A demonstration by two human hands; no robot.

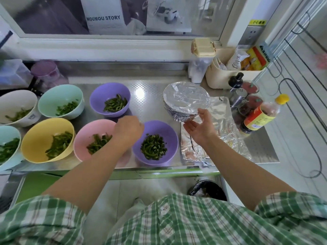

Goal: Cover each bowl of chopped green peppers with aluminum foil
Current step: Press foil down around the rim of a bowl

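Observation:
Several uncovered bowls of chopped green peppers stand on the steel counter [150,89]: a white bowl [12,101], a mint bowl [53,96], a back purple bowl [99,96], a yellow bowl [35,137], a pink bowl [85,133] and a front purple bowl [169,135]. Another mint bowl [8,133] is cut off at the left edge. A foil-covered bowl [185,96] sits at the back right. My right hand [200,126] is open, palm up, with its thumb touching the foil's lower edge. My left hand [128,129] hovers between the pink and front purple bowls with fingers loosely curled downward, holding nothing visible.
Loose foil sheets [217,119] lie flat on the counter under and right of my right hand. Sauce bottles [260,117], jars, a shaker and a cream basket [221,78] crowd the right back corner. A black bin [208,190] stands on the floor below the counter's front edge.

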